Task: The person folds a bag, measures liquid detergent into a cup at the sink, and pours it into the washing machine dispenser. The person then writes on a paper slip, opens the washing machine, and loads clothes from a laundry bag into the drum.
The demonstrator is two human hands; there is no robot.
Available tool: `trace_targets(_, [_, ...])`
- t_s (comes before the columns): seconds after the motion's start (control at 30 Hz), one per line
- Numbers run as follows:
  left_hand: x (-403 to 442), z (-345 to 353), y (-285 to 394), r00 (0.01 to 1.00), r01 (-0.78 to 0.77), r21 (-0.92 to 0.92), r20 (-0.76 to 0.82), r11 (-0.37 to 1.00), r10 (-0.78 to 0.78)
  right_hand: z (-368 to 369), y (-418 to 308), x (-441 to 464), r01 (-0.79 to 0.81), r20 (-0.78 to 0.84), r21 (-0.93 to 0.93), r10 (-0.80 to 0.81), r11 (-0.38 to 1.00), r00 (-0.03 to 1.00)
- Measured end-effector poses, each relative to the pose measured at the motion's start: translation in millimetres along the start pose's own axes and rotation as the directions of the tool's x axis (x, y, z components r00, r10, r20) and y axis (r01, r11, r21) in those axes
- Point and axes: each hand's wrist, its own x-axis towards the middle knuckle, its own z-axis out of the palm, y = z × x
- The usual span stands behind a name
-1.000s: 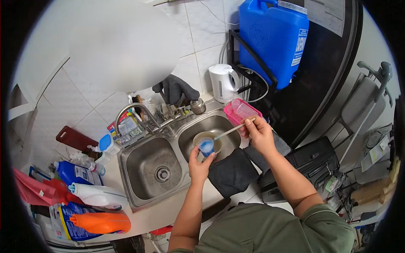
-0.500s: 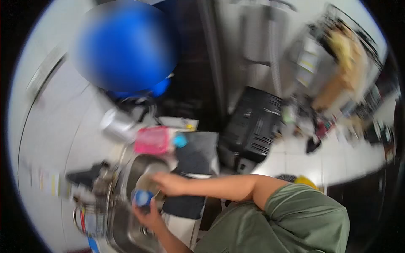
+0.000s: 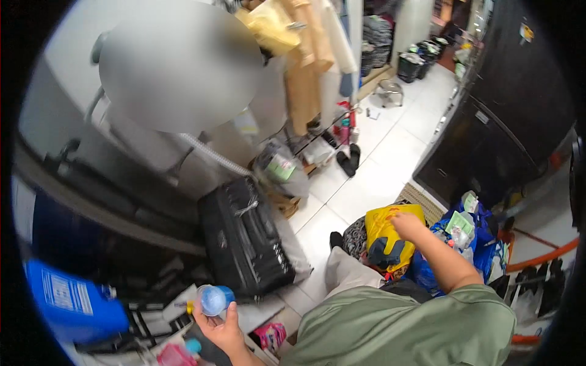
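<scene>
My left hand [image 3: 223, 332] is wrapped around a small round blue tub [image 3: 214, 300], thumb on one side and fingers on the other. Its top faces me and looks whitish-blue; I cannot make out whether that is a lid or contents. My right hand [image 3: 408, 226] is stretched out to the right, over a yellow bag [image 3: 381, 235]. Its fingers are loosely extended, and nothing shows in them. Whether they touch the bag is unclear.
A black suitcase [image 3: 247, 238] lies ahead on white floor tiles [image 3: 360, 192]. Blue bags [image 3: 482, 222] stand at the right beside a dark cabinet [image 3: 488, 140]. Black slippers [image 3: 348, 160] sit farther ahead. A blue container [image 3: 67, 299] and pink item [image 3: 177, 354] are at lower left.
The view has swung right, away from the sink toward the floor and bags. My right hand has left the bowl-like thing at the sink; my left hand still holds the tub.
</scene>
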Motion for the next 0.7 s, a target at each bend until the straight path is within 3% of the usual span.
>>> trace_targets(0.07, [38, 63, 2, 0.985, 0.01, -0.016, 0.17, 1.0, -0.007, 44, 69, -14, -0.309, 0.327, -0.084, 0.319, 0.947, 0.89])
trace_targets(0.13, [70, 132, -7, 0.953, 0.091, -0.114, 0.297, 0.989, -0.054, 68, 111, -21, -0.342, 0.572, -0.087, 0.328, 0.936, 0.752])
trace_targets(0.2, [97, 204, -9, 0.893, 0.172, -0.184, 0.444, 0.968, -0.074, 149, 163, -23, -0.323, 0.569, 0.152, 0.184, 0.934, 0.801])
trace_targets(0.27, [124, 271, -32, 0.838, 0.046, -0.142, 0.545, 0.989, 0.039, 185, 182, -25, -0.376, 0.466, 0.408, 0.165, 0.832, 0.87])
trace_targets(0.33, [144, 342, -32, 0.786, 0.142, -0.197, 0.618, 0.97, 0.011, 208, 196, -24, -0.628, 0.572, 0.427, 0.344, 0.651, 0.745])
trace_targets(0.4, [164, 414, -25, 0.73, 0.147, -0.217, 0.682, 0.965, 0.042, 202, 202, -19, -0.69, 0.645, 0.307, 0.39, 0.656, 0.657])
trace_targets(0.43, [170, 449, -13, 0.694, 0.222, -0.238, 0.72, 0.946, 0.019, 196, 208, -15, -0.677, 0.689, 0.258, 0.36, 0.69, 0.629])
trace_targets(0.53, [191, 556, -16, 0.618, 0.03, -0.242, 0.767, 0.97, 0.172, 127, 236, 24, -0.537, 0.771, 0.366, 0.076, 0.76, 0.633])
trace_targets(0.57, [192, 592, -11, 0.587, 0.185, -0.281, 0.8, 0.942, 0.123, 121, 248, 37, -0.53, 0.664, 0.475, 0.109, 0.703, 0.74])
trace_targets(0.63, [201, 668, -17, 0.544, 0.089, -0.304, 0.813, 0.949, 0.209, 78, 268, 86, -0.551, 0.511, 0.473, 0.295, 0.687, 0.807])
trace_targets(0.67, [203, 705, -13, 0.524, 0.027, -0.317, 0.812, 0.948, 0.257, 54, 281, 111, -0.489, 0.379, 0.541, 0.32, 0.684, 0.868])
trace_targets(0.7, [202, 742, -6, 0.506, 0.123, -0.354, 0.826, 0.927, 0.249, 30, 295, 138, -0.416, 0.24, 0.595, 0.343, 0.687, 0.908])
